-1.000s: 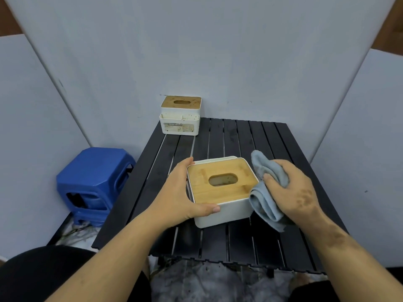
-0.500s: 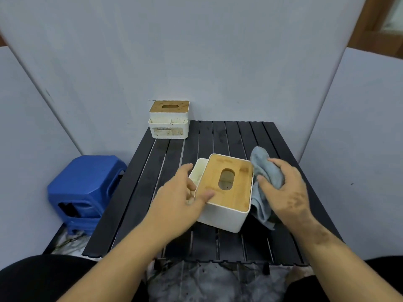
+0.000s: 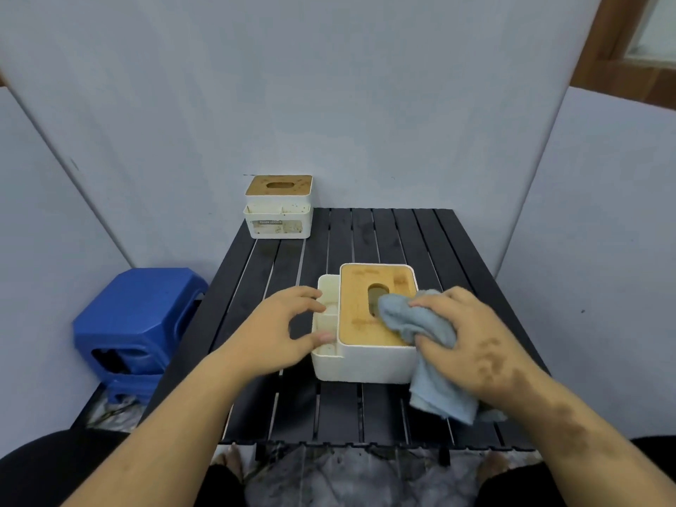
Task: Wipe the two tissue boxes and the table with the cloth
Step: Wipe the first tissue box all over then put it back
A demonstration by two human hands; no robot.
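A white tissue box with a bamboo lid (image 3: 360,323) stands in the middle of the black slatted table (image 3: 398,236), its side compartments facing left. My left hand (image 3: 283,333) grips the box's left side, thumb at the front corner and fingers at the compartment rim. My right hand (image 3: 472,345) holds a light blue cloth (image 3: 420,325) and presses it on the lid beside the oval slot; the cloth's loose end hangs down past the box's right front corner. A second, speckled tissue box (image 3: 278,206) stands at the table's far left corner.
A blue plastic stool (image 3: 137,320) stands on the floor left of the table. Grey panels close in the back and both sides. The table's front edge lies just before my knees.
The box has been turned about a quarter turn and now sits square with its compartments to the left. My right hand has brought the cloth from the box's right side onto the lid.
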